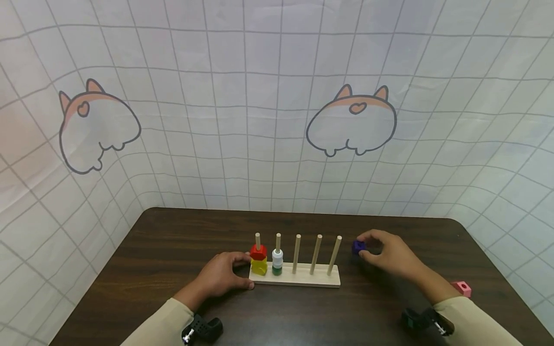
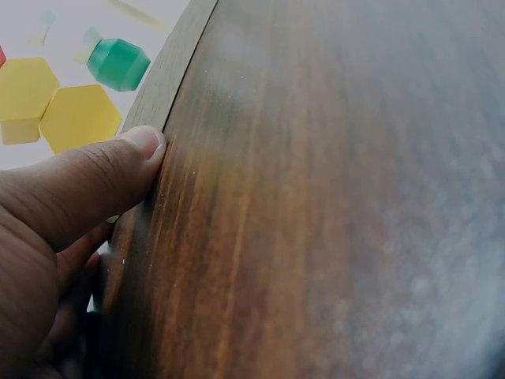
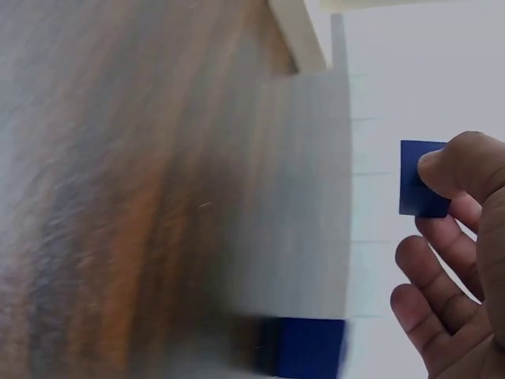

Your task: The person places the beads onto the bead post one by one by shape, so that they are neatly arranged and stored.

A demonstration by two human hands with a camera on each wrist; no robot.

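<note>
1. Nearest the right-wrist camera, the right hand (image 1: 396,254) pinches a dark blue block (image 3: 420,197) between thumb and index finger — its other fingers loosely bent. The head view places this block just right of the pegboard (image 1: 303,278), apart from it.
2. Only the right-wrist view shows a second blue block (image 3: 310,347) on the table.
3. The left hand (image 1: 222,274) grips the pegboard's left end, thumb along the near edge.
4. A red piece (image 1: 258,252) tops the first peg; the left-wrist view separates two yellow pieces (image 2: 79,118) below — merged in the head view.
5. White beads (image 1: 277,259) sit above a green bead (image 2: 118,65) on the second peg.
6. A pink block (image 1: 462,288) lies beside the right forearm on the dark table (image 1: 182,240).
</note>
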